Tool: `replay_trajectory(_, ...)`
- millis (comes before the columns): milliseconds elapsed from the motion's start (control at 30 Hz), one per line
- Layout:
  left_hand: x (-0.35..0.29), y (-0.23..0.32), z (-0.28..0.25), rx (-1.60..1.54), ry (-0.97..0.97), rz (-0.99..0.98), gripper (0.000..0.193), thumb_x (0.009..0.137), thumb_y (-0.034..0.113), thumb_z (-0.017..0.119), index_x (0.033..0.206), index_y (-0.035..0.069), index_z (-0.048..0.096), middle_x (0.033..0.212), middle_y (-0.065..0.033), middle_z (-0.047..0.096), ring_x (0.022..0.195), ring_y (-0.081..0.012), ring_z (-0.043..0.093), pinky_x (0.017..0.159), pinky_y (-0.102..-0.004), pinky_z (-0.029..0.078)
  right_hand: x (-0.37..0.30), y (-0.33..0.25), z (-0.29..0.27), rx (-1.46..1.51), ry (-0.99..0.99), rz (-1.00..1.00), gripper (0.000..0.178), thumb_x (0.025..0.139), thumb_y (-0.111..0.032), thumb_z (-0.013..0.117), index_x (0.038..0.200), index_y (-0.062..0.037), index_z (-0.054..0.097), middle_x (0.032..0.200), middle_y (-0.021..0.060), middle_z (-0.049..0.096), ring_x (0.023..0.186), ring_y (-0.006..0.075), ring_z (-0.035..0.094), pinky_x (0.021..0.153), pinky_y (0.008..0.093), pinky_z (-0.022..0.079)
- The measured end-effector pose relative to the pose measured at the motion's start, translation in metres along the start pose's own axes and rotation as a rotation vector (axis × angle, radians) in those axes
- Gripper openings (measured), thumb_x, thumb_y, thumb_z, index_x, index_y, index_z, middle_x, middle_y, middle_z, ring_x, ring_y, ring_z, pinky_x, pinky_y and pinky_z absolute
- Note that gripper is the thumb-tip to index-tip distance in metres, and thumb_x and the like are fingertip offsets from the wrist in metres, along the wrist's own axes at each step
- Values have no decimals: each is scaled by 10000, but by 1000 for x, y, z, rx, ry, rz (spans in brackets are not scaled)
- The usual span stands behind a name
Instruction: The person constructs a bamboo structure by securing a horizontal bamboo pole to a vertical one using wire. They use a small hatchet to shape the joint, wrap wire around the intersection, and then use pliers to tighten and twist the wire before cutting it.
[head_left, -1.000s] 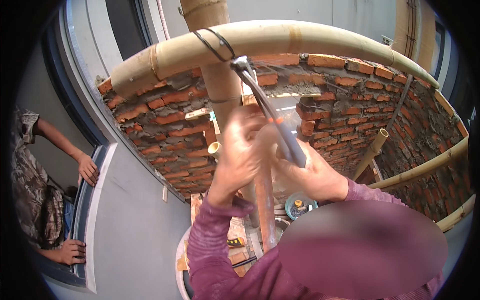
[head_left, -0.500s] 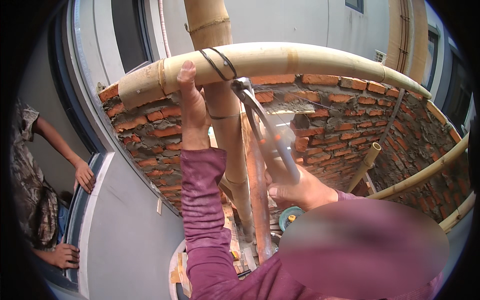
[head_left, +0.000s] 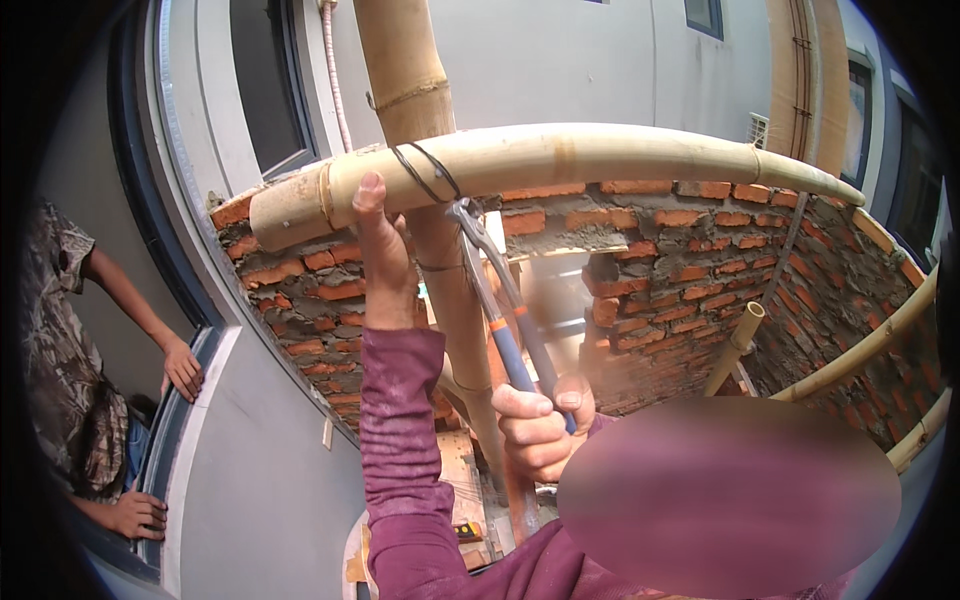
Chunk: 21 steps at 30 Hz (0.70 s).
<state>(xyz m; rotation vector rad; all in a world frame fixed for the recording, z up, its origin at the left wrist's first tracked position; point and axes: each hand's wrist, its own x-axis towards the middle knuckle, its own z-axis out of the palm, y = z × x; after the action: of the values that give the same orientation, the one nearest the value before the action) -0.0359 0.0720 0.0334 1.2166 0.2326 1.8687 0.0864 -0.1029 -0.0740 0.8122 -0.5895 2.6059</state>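
A thick horizontal bamboo pole (head_left: 520, 155) crosses in front of an upright bamboo pole (head_left: 405, 60), with dark binding wire (head_left: 428, 172) looped around it near the crossing. My left hand (head_left: 384, 250) grips the horizontal pole from below, left of the wire, its thumb up against the near side. In my right hand (head_left: 543, 425) is a pair of pincers (head_left: 490, 290) with blue-grey handles and orange bands. The fingers are closed round both handles. The jaws sit at the lower end of the wire, just under the pole; whether they bite it I cannot tell.
Rough brick walls (head_left: 660, 255) stand behind and at the right, with more bamboo poles (head_left: 860, 350) there. To the left, a co-worker's hands (head_left: 182, 370) rest on a dark window frame (head_left: 165, 450). A rusty steel tube (head_left: 520, 500) rises below my right hand.
My right hand has turned the pincers so their handles now point down and slightly right, with the fingers facing me. The poles and my left hand appear slightly lower in view.
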Motion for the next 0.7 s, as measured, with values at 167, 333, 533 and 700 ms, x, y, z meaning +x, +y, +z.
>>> replay_trajectory(167,-72,-2,-26,90,105,-35,598,882,591,474,1170,67,508,1125,-82,545,981,-188,528,894,-368,394,-31,-19,3,-377,166,-61,490,943,-509,424,977,-22,459,671,51,484,553,174,527,590,383,498)
replay_trajectory(333,-143,7,-40,-325,-697,-680,1033,762,734,519,1344,-98,334,1296,-286,473,1220,-383,476,1056,-471,346,-26,-17,-21,-252,37,-30,433,983,-427,383,1015,-4,468,701,78,499,549,184,540,536,357,516)
replay_trajectory(533,-124,-31,-22,-703,-965,-766,744,881,491,573,1336,-57,358,1299,-289,471,1239,-429,447,1095,-572,247,3,-7,-49,22,-452,-41,430,992,-379,390,932,29,511,641,109,597,494,201,629,411,320,554)
replay_trajectory(700,-132,-22,-8,-446,-684,-725,315,828,266,699,965,13,571,758,-103,677,749,-249,688,1057,-528,348,-48,-28,-41,-517,210,50,625,899,-518,505,1076,81,507,681,180,626,527,259,646,468,286,552)
